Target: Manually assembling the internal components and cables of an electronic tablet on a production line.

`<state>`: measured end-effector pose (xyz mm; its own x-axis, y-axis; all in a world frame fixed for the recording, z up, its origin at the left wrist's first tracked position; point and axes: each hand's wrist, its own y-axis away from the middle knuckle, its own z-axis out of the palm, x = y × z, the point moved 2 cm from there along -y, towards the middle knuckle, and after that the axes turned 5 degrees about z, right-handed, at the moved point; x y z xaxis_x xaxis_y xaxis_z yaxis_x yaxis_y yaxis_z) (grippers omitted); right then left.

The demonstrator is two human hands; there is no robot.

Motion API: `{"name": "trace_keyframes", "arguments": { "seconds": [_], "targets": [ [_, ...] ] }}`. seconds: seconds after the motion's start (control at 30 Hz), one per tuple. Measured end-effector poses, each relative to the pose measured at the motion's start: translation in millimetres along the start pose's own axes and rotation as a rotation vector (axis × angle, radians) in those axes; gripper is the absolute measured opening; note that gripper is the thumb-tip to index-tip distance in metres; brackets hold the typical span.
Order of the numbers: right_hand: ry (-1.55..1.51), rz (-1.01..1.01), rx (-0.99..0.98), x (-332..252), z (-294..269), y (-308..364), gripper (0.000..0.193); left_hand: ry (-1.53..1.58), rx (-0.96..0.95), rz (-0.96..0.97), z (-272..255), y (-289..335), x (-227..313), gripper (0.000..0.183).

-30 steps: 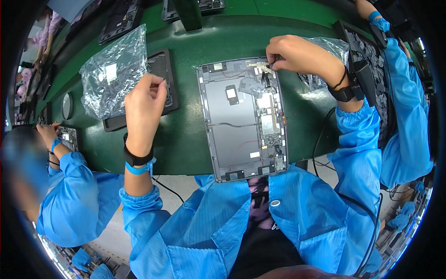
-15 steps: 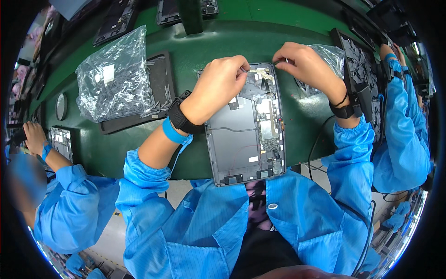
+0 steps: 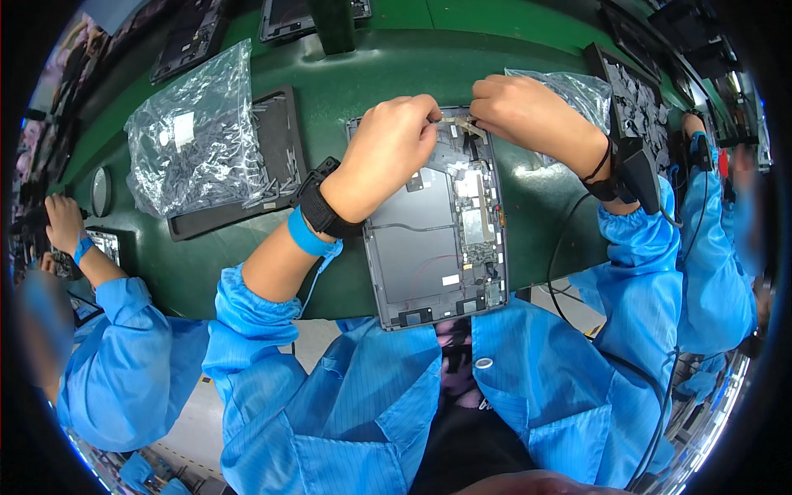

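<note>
An opened tablet (image 3: pixel 412 256) lies in front of me with its grey inner shell and a circuit board (image 3: pixel 473 206) along its right side. Its lower end is close to my jacket. My left hand (image 3: pixel 392 144) bends over the top left of the tablet, thumb and finger pinched near its top edge. What they pinch is hidden. My right hand (image 3: pixel 532 115) is closed at the tablet's top right corner, fingertips by a pale strip (image 3: pixel 459 124) there. Whether it grips that strip, I cannot make out.
A clear bag of small grey parts (image 3: pixel 194 140) lies partly on a dark tray (image 3: pixel 280 103) at left. Another clear bag (image 3: pixel 577 95) and a black tray of dark pieces (image 3: pixel 635 107) are at right. A post (image 3: pixel 332 25) rises behind. Co-workers sit on both sides.
My right hand has moved left and in toward the tablet's top right corner. My left hand has stayed almost in place. The view has shifted slightly.
</note>
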<state>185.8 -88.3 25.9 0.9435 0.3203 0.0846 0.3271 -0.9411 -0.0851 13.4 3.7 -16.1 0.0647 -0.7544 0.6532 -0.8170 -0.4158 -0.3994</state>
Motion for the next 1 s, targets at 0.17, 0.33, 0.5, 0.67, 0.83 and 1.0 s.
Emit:
{"name": "trace_keyframes", "arguments": {
  "seconds": [0.17, 0.33, 0.5, 0.67, 0.83, 1.0],
  "targets": [
    [-0.448, 0.196, 0.161, 5, 2, 13, 0.008, -0.001, 0.004, 0.005, -1, 0, 0, 0.014],
    [-1.27, 0.74, 0.334, 6, 28, 35, 0.015, 0.019, -0.014, -0.014, 0, -2, 1, 0.013],
    [-0.975, 0.69, 0.332, 6, 39, 32, 0.013, 0.029, 0.001, -0.029, -1, -2, 0, 0.014],
    [-0.721, 0.592, 0.31, 6, 32, 25, 0.014, 0.011, -0.01, -0.031, 1, -2, -1, 0.014],
    [-0.93, 0.76, 0.185, 7, 32, 20, 0.026, 0.023, -0.007, -0.036, 1, -1, 0, 0.015],
    [-1.202, 0.881, 0.116, 8, 41, 21, 0.027, 0.012, -0.01, -0.034, 2, -2, 2, 0.014]
  ]
}}
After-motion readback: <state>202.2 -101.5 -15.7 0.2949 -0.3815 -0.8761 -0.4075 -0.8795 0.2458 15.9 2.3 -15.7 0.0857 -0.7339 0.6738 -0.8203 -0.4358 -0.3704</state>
